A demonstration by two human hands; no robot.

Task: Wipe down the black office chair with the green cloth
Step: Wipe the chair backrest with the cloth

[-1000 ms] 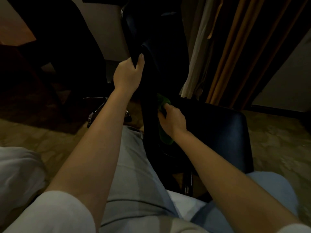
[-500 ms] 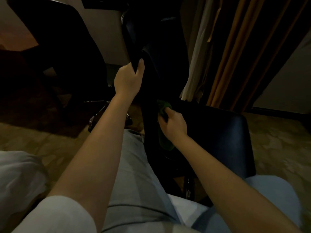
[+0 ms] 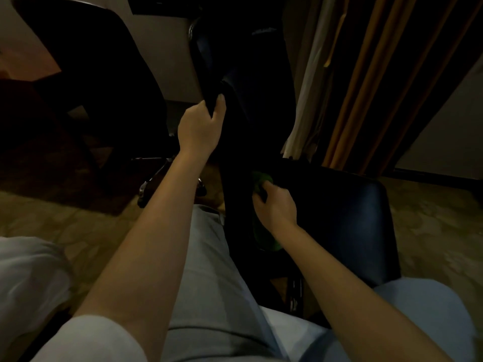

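Left hand: The left hand [image 3: 200, 126] grips the edge of the backrest, fingers curled round it and thumb lying along the near side.
Right hand: The right hand [image 3: 277, 209], lower and nearer the person, clutches the green cloth [image 3: 261, 180], fingers curled into it.
Green cloth: Bunched and pressed against the foot of the backrest where it meets the seat. It shows past the right fingertips and again under the wrist.
Black office chair: The black office chair [image 3: 339, 218] stands between the person's knees, its backrest rising between the two hands and its padded seat spreading to the right of the right hand.
Second chair: A dark second chair [image 3: 91, 74] stands left of the left hand, its chrome base [image 3: 154, 184] showing beside the left forearm.
Surface: A reddish-brown surface [image 3: 26, 61] shows far left of the left hand; the gloom hides its details.
Curtains: Orange-brown curtains [image 3: 366, 74] hang beyond the right hand, with a pale sheer panel [image 3: 311, 87] just beside the backrest.
Floor: Patterned beige carpet [image 3: 431, 231] lies on both sides of the hands.
Wall: A plain pale wall [image 3: 449, 121] stands right of the curtains.
Person: Pale trousers [image 3: 209, 257] and a white sleeve [image 3: 91, 340] fill the near edge.
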